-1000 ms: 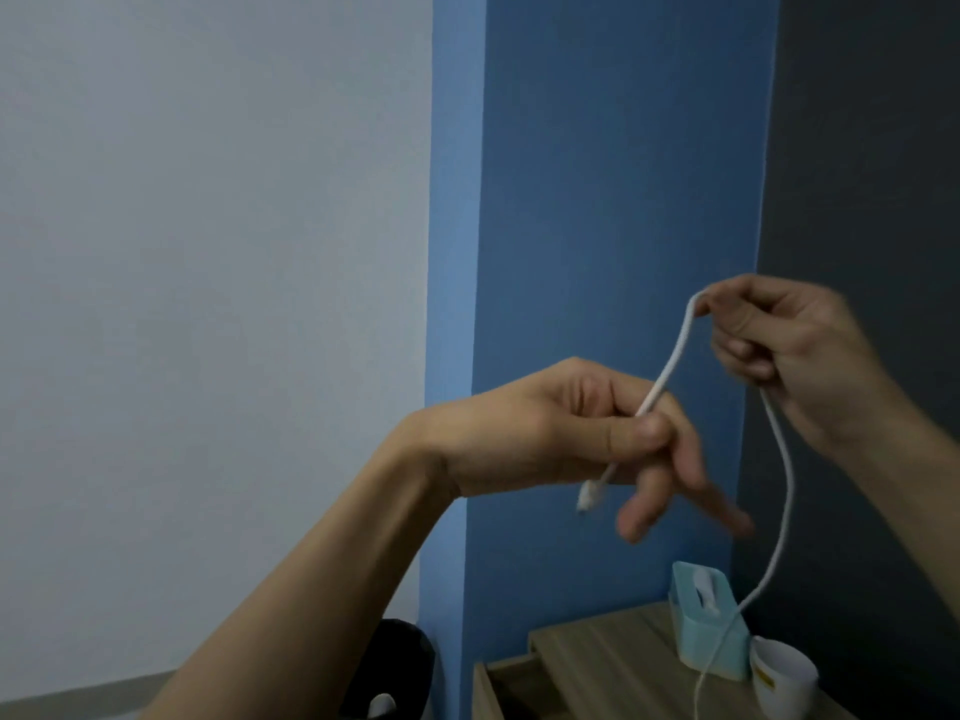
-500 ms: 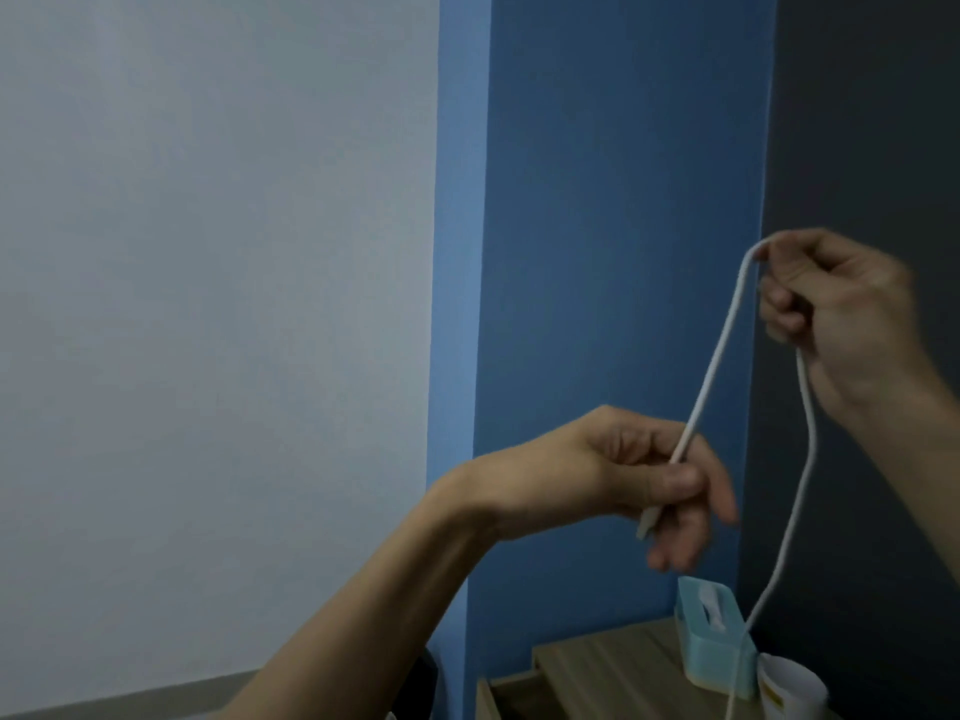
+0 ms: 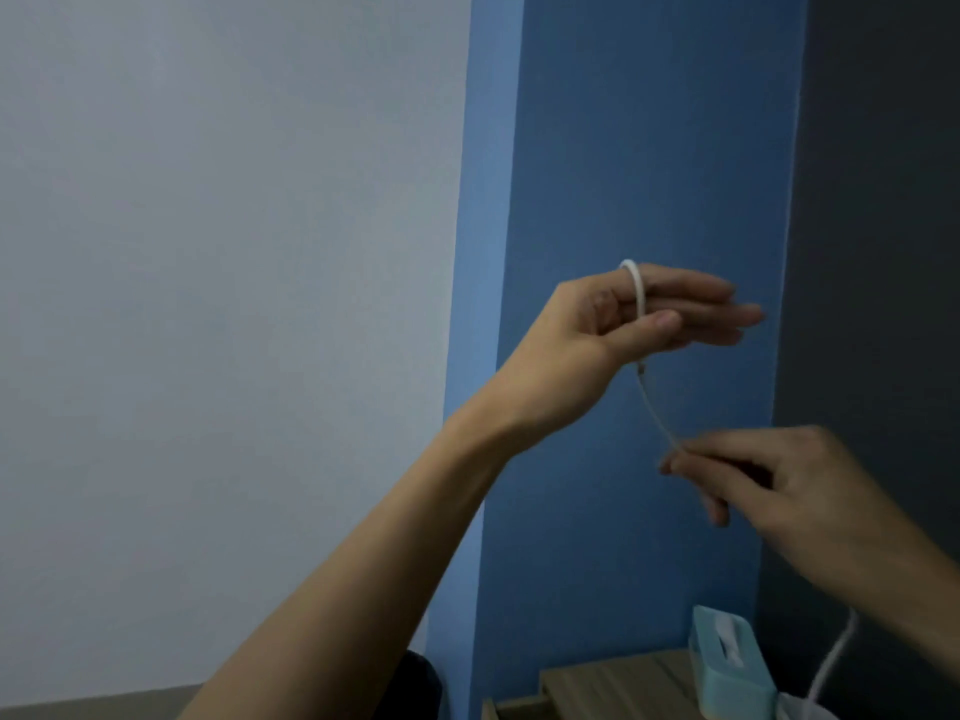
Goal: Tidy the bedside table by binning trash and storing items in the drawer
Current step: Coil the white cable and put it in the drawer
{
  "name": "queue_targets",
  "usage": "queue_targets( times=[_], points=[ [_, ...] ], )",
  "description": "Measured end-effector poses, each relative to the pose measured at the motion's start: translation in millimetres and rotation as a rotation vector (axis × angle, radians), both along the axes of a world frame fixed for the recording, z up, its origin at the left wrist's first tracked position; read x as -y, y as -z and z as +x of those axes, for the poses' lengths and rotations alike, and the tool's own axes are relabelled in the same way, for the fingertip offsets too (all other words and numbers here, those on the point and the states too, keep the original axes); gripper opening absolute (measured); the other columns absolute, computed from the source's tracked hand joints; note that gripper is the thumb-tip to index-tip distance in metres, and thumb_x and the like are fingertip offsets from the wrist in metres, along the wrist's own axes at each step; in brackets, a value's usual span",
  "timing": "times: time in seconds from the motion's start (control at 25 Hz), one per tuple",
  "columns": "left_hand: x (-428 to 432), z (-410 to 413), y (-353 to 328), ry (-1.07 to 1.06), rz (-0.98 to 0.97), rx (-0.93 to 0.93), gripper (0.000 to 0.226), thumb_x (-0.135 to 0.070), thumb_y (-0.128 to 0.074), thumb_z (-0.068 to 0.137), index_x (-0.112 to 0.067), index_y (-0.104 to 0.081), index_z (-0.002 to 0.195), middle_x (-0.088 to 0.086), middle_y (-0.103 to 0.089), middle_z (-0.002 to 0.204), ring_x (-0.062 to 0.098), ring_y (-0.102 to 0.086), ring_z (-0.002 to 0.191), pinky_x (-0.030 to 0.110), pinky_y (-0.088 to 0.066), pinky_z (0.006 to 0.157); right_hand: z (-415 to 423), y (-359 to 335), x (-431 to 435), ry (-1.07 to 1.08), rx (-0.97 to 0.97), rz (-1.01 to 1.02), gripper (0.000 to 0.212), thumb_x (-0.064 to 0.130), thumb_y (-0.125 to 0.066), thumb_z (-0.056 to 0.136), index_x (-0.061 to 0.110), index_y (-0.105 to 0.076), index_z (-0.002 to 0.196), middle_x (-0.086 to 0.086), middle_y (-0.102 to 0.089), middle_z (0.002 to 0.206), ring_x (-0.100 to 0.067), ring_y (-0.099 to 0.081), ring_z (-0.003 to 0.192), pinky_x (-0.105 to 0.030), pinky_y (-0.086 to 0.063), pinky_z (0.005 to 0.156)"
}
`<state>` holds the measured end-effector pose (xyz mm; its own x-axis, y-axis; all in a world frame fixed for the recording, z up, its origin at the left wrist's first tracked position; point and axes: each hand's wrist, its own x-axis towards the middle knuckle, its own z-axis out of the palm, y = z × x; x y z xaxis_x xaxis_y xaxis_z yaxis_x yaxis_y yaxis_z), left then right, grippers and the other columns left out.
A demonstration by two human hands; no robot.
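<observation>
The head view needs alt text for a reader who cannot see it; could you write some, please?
Two bare hands wind a white cable: it loops over the left hand, and the right hand pinches it lower. Below stand a wooden bedside table and teal tissue box.

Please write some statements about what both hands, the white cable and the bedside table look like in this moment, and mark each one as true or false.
1. The white cable loops over the fingers of the left hand. True.
2. The right hand is empty. False: it pinches the cable lower down, and the cable runs between the two hands.
3. The left hand is higher in the picture than the right hand. True.
4. The teal tissue box lies on the floor. False: it stands on the wooden bedside table.
5. The whole cable is coiled up in the left hand. False: part of it hangs down below the right arm.
</observation>
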<state>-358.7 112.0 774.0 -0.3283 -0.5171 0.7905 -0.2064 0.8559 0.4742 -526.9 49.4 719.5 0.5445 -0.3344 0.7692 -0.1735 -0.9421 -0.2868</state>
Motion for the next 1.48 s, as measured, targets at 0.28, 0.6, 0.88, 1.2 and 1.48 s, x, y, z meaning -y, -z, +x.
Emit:
queue_targets(
  times=[0.28, 0.6, 0.88, 1.2, 1.48],
  points=[
    [2.3, -6.1, 33.9, -0.145, 0.135, 0.208, 0.025, -0.004, -0.037, 0.098, 0.002, -0.061, 0.104, 0.02, -0.069, 0.091, 0.004, -0.059, 0.082, 0.017, -0.044, 0.08, -29.7, -37.5, -41.3, 0.159, -0.211, -0.646, 0.027, 0.041, -0.05, 0.083, 0.03, -0.065, 0.063, 0.032, -0.038, 0.058, 0.009, -0.042, 0.054, -0.012, -0.035, 0.052],
    [-3.3, -20.6, 38.2, 0.235, 0.261, 0.135, 0.028, -0.001, -0.029, 0.096, 0.005, -0.056, 0.099, -0.006, -0.048, 0.055, 0.019, -0.06, 0.059, 0.022, -0.045, 0.068, -19.8, -67.8, -25.5, -0.11, 0.096, -0.226, 0.032, 0.058, -0.068, 0.063, 0.027, -0.066, 0.056, 0.012, -0.062, 0.056, -0.007, -0.051, 0.047, -0.014, -0.036, 0.045],
    [1.7, -35.4, 33.1, 0.441, 0.206, -0.047, 0.029, 0.002, -0.031, 0.091, -0.001, -0.058, 0.079, 0.022, -0.064, 0.074, 0.041, -0.06, 0.083, 0.038, -0.045, 0.084, 7.1, -40.8, -11.0, -0.379, 0.424, 0.287, 0.019, 0.04, -0.074, 0.06, 0.023, -0.067, 0.059, -0.014, -0.055, 0.059, -0.02, -0.05, 0.049, -0.019, -0.044, 0.044],
    [10.1, -14.8, 29.8, 0.209, 0.134, -0.104, 0.035, -0.003, -0.031, 0.098, 0.013, -0.045, 0.126, 0.03, -0.049, 0.131, 0.049, -0.047, 0.121, 0.046, -0.046, 0.078, 16.3, 0.0, -6.8, -0.075, 0.195, 0.302, 0.039, 0.013, -0.05, 0.092, 0.01, -0.059, 0.055, -0.008, -0.041, 0.04, -0.009, -0.032, 0.035, -0.017, -0.026, 0.036],
    [8.0, 3.8, 31.3, -0.121, 0.113, 0.07, 0.027, -0.002, -0.041, 0.097, 0.006, -0.059, 0.115, 0.021, -0.066, 0.117, 0.022, -0.06, 0.116, 0.03, -0.043, 0.105, -10.9, -5.7, -30.6, 0.32, -0.27, -0.466, 0.055, 0.058, -0.02, 0.09, 0.031, -0.058, 0.059, 0.015, -0.047, 0.043, -0.001, -0.049, 0.044, -0.017, -0.039, 0.044]
  ],
)
